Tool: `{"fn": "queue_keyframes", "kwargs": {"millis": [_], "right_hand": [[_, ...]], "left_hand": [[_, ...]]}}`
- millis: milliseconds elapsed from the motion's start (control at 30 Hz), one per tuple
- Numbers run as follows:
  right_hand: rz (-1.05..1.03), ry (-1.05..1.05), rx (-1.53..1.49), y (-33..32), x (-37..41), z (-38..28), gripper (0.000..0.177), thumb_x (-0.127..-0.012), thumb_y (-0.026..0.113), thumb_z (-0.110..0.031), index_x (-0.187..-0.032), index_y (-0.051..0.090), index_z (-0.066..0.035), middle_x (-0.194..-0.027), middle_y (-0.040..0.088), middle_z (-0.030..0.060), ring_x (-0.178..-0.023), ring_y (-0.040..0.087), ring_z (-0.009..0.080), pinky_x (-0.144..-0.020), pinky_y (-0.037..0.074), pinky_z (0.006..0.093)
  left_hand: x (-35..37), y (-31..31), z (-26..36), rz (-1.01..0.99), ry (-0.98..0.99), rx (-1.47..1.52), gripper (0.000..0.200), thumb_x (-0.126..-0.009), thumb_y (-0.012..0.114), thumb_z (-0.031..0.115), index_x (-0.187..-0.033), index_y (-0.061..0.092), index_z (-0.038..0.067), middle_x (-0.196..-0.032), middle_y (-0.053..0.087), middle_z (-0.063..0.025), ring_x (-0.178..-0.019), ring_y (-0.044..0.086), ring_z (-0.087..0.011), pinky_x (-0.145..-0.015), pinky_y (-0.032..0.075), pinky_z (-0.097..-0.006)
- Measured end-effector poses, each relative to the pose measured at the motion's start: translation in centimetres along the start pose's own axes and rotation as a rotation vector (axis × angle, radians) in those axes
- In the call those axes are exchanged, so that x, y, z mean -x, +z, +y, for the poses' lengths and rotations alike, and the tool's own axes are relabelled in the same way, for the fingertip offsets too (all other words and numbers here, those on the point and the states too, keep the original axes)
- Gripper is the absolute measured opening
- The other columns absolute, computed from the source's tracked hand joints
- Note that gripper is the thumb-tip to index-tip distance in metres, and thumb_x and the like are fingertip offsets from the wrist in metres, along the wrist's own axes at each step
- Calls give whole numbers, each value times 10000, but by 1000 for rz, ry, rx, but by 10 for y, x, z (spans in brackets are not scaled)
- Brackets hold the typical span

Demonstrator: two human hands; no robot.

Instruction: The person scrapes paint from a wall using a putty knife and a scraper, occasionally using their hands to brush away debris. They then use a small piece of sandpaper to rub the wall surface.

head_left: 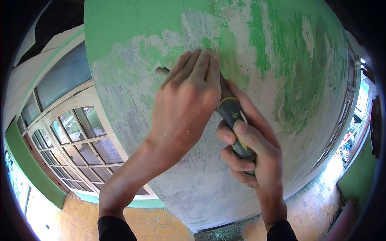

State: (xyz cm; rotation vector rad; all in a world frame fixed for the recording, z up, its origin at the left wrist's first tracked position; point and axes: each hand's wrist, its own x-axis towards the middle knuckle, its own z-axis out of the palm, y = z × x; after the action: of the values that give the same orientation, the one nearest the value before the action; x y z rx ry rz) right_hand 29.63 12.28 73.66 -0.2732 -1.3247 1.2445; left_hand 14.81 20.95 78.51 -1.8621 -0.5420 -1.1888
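My right hand (257, 144) is closed around the dark handle of a paint scraper (231, 112), which has a yellow band and yellow trim. The handle slants up and left toward the wall. Across the scraper's head lies my left hand (187, 92), back toward me, its fingers close together and pressing on it. Most of the blade is hidden beneath that hand; a brownish end (162, 71) shows past its left side. In front of both hands, the wall (225, 176) has patchy green paint (263, 36) above and bare grey-white plaster below.
On the left stand white-framed glass-paned doors (76, 132). Yellowish floor tiles (152, 225) lie below. At the wall's foot, green paint flakes cover a dark patch (219, 234). To the right are a window frame (348, 108) and a green low wall (356, 172).
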Motion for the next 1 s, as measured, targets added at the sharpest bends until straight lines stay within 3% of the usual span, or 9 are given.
{"fn": "queue_keyframes", "kwargs": {"millis": [67, 367, 567, 700, 1000], "right_hand": [[47, 23, 30, -4, 7, 14, 642, -1054, 426, -113, -1657, 205, -124, -949, 514, 68, -495, 378, 29, -362, 273, 184], [39, 20, 15, -4, 8, 17, 649, -1038, 411, -85, -1656, 218, -139, -954, 510, 55, -500, 372, 27, -353, 272, 184], [40, -26, 23, 5, -17, -6, 648, -1041, 405, -82, -1658, 219, -149, -945, 513, 49, -500, 372, 23, -351, 267, 183], [16, 46, 8, 1, 5, 10, 641, -1052, 436, -116, -1657, 231, -172, -946, 522, 42, -508, 384, 25, -359, 263, 182], [63, 38, 54, 7, 4, 3, 644, -1049, 429, -109, -1655, 215, -130, -936, 505, 46, -514, 371, 30, -363, 276, 200]], "left_hand": [[12, 8, 1, 35, 71, -92, 405, -803, 650, -10, -1195, 650, -114, -1275, 674, -238, -1231, 660, -333, -1097, 512, -409], [17, 11, 0, 42, 87, -73, 429, -812, 660, 8, -1224, 634, -109, -1269, 676, -239, -1247, 649, -341, -1095, 511, -420], [-18, 3, -12, 67, 61, -70, 428, -809, 672, 0, -1223, 645, -106, -1278, 675, -244, -1220, 668, -345, -1081, 529, -411], [11, 5, 1, 35, 104, -106, 433, -811, 677, -6, -1231, 643, -107, -1277, 673, -252, -1222, 666, -352, -1080, 533, -408], [4, 8, 2, 55, 125, -83, 422, -822, 658, -1, -1229, 630, -111, -1284, 668, -251, -1219, 666, -357, -1068, 537, -407]]}}
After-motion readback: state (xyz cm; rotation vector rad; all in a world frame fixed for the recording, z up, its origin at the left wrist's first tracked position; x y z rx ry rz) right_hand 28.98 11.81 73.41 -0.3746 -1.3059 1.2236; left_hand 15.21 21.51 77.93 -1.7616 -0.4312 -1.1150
